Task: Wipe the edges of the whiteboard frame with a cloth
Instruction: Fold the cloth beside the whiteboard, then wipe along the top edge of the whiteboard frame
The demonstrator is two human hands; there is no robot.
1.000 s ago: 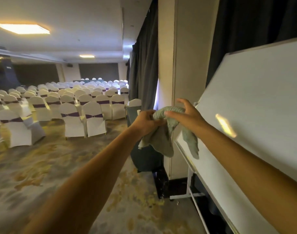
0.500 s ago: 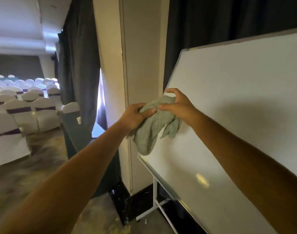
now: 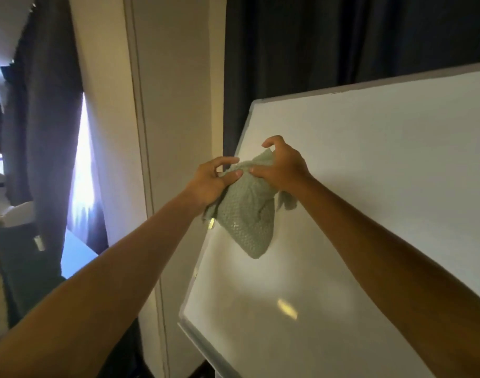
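A white whiteboard [image 3: 369, 186] with a thin silver frame [image 3: 369, 84] fills the right half of the head view, tilted. A pale green knitted cloth [image 3: 247, 214] hangs in front of the board's left frame edge [image 3: 198, 266], about midway up. My left hand [image 3: 210, 184] pinches the cloth's top left with thumb and fingers. My right hand [image 3: 282, 167] grips the cloth's top right, fingers curled over it. The cloth hides part of the left edge behind it.
A cream pillar [image 3: 157, 132] stands just left of the board, with dark curtains [image 3: 342, 36] behind the board and another dark curtain [image 3: 42, 118] further left. White covered chairs [image 3: 4, 208] show at the far left. The board's lower left corner [image 3: 183, 317] sits near the pillar.
The view has swung right and up from the hall of chairs onto the whiteboard. Both hands have risen along the board's left edge with the cloth held between them.
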